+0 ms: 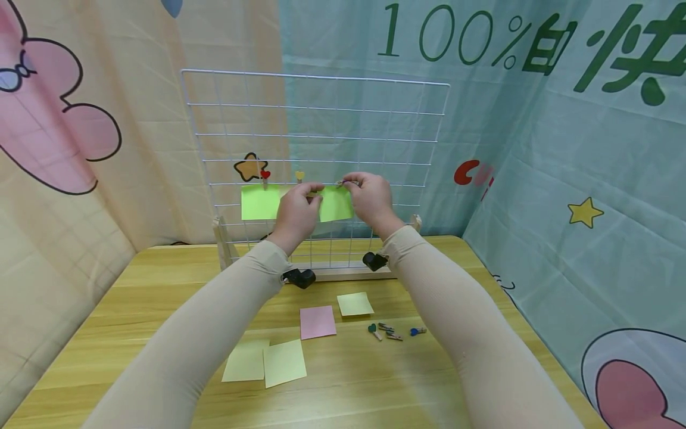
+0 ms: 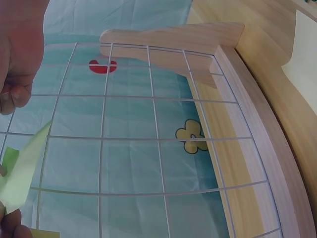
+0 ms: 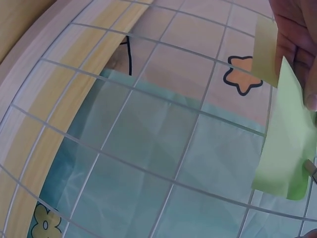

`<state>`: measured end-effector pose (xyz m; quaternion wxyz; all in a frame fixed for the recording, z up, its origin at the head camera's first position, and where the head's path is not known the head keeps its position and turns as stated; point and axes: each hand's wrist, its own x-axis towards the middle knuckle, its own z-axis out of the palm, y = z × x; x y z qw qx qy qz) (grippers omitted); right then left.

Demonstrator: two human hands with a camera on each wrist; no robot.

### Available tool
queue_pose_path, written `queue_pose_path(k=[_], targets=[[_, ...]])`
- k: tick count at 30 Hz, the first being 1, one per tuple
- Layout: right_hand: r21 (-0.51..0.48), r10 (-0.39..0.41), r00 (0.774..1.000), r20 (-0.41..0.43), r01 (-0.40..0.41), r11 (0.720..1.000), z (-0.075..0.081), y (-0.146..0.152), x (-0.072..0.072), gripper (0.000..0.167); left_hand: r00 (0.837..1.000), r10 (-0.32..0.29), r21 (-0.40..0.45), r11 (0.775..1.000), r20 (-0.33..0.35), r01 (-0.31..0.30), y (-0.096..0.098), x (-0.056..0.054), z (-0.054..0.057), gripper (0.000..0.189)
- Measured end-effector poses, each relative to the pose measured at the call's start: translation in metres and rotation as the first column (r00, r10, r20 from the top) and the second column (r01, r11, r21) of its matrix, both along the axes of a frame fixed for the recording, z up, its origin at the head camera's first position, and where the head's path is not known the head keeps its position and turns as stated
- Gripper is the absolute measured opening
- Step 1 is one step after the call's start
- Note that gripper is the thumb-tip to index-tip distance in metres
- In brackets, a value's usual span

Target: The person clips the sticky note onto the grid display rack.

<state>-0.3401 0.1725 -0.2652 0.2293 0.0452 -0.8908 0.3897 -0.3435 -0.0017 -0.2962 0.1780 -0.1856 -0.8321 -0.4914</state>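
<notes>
White wire-mesh rack [image 1: 316, 76] behind the fingers, bright green square paper note [image 1: 336, 205] between them: probably being clipped on.
The left hand [image 1: 298, 215] pinches the note; the right hand [image 1: 372, 199] seems to pinch a small wooden clip [image 3: 311, 169] at its edge. Next likely calls for seating that over wire. The wrist views show the note bowing; only the head view shows a red heart-topped clip [image 1: 265, 174] left of the fingers.

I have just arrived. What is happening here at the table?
At a white wire grid, someone's left hand holds a green sticky note while the right hand pinches a clothespin at its top edge. Another green note hangs to the left, from a red-heart clothespin. One pink note, three pale yellow notes and several loose clothespins lie on the table.
</notes>
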Motion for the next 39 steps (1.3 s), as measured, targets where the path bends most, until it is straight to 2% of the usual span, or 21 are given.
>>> queue_pose_path(k=[8,21,39], targets=[[0.083,0.009,1.000,0.027,-0.011,0.997,0.006,-0.001,-0.001,0.028,1.000,0.004,-0.012,1.000,-0.014,-0.004,0.000,-0.002,-0.002,0.028],[0.158,0.005,0.996,0.091,-0.019,0.987,0.017,-0.001,-0.001,0.029,0.999,0.013,-0.031,0.999,-0.045,-0.015,0.001,-0.002,-0.003,0.028],[0.155,0.033,0.994,0.104,-0.049,0.987,0.015,-0.001,-0.002,0.034,0.998,0.020,-0.033,0.999,-0.054,-0.022,0.001,-0.004,-0.004,0.028]])
